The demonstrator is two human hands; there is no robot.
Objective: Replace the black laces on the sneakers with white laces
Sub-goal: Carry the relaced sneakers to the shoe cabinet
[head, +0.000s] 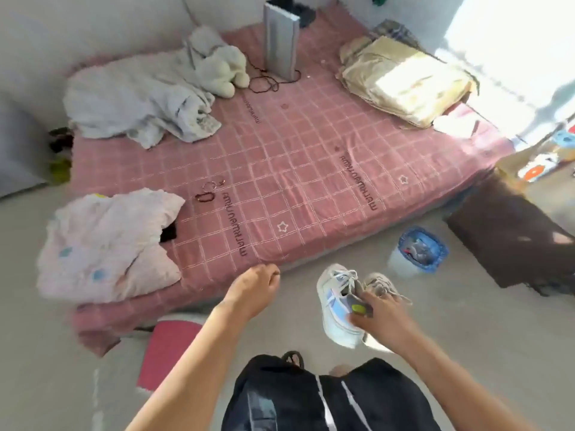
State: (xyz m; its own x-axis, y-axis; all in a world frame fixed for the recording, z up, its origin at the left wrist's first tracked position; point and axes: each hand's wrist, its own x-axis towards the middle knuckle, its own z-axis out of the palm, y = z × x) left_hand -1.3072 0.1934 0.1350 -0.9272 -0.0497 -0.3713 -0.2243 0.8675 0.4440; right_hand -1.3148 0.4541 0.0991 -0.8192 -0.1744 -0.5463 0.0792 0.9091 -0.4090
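Note:
My right hand grips a pair of pale sneakers by their heels above the floor. The nearer sneaker is white with a light blue side panel and a yellow-green heel tab. The second sneaker shows behind it, greyish, with light laces hanging loose. My left hand hangs in the air near the front edge of the bed, fingers loosely curled, holding nothing. No black laces on the shoes can be made out in this blurred view.
A low mattress with a pink checked sheet lies ahead. On it are a pink pillow, a grey blanket, a yellow pillow and a thin dark cord. A blue-lined bin and a dark box stand on the floor at right.

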